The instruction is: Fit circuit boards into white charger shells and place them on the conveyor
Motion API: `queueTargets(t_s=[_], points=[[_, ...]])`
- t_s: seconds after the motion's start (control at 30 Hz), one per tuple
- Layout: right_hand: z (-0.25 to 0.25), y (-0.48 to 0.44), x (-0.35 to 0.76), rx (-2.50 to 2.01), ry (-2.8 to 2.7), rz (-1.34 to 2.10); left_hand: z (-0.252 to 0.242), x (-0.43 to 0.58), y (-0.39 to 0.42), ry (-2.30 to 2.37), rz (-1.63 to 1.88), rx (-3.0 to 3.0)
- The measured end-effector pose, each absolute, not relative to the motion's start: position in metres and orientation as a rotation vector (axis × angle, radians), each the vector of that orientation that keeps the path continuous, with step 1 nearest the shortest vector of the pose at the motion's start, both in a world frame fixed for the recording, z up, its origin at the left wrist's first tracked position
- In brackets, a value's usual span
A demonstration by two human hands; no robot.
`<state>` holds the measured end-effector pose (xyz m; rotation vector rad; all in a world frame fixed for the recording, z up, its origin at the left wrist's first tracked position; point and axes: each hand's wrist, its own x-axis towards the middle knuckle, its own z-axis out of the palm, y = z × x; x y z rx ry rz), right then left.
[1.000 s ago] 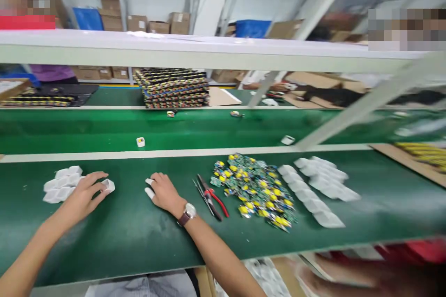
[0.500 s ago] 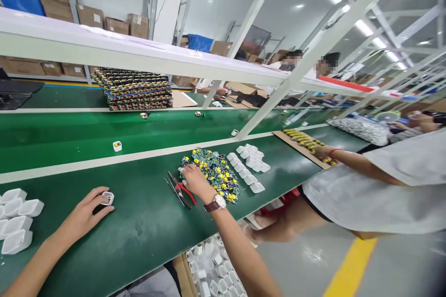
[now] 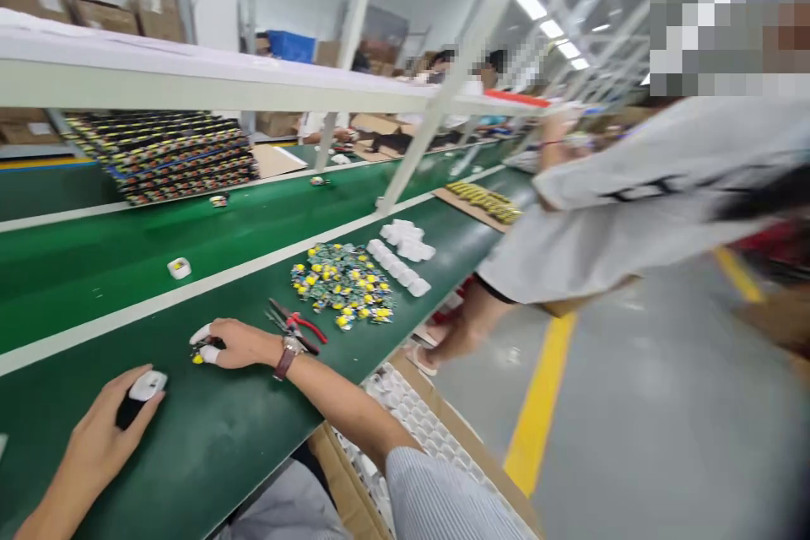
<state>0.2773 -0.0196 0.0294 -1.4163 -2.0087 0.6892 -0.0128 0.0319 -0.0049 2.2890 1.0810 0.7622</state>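
Over the dark green tabletop, my left hand (image 3: 107, 430) grips a small white plastic housing (image 3: 149, 385) between thumb and fingers. To its right, my right hand (image 3: 237, 344) pinches a small circuit board with a yellow part (image 3: 201, 353); white covers sit on its finger and thumb tips. The board and the housing are apart. Red-handled pliers (image 3: 302, 329) lie just beyond my right wrist, with a thin dark tool beside them. Farther right spreads a pile of circuit boards with yellow parts (image 3: 345, 283).
White housings (image 3: 398, 261) stand in rows beyond the pile. A green conveyor (image 3: 253, 240) carries a white housing (image 3: 179, 268) and loose boards. A carton of white housings (image 3: 411, 413) is below the table edge. A co-worker (image 3: 607, 211) stands at right; a slanted post (image 3: 436, 114) rises behind.
My right hand has left the board pile, moving left with a board in its fingers. My left hand still holds the housing, now turned differently. The view has swung right.
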Motion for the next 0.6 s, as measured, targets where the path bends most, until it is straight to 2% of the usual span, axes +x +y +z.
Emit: queueTargets(t_s=[0.23,0.6], points=[[0.007,0.005,0.270,-1.291,-1.986,0.713,0.003,-0.004,0.019,0.943,0.831,2.348],[0.005,-0.021,0.273,-1.378,-2.052,0.523,0.000,-0.002,0.015,0.929,0.792,2.298]])
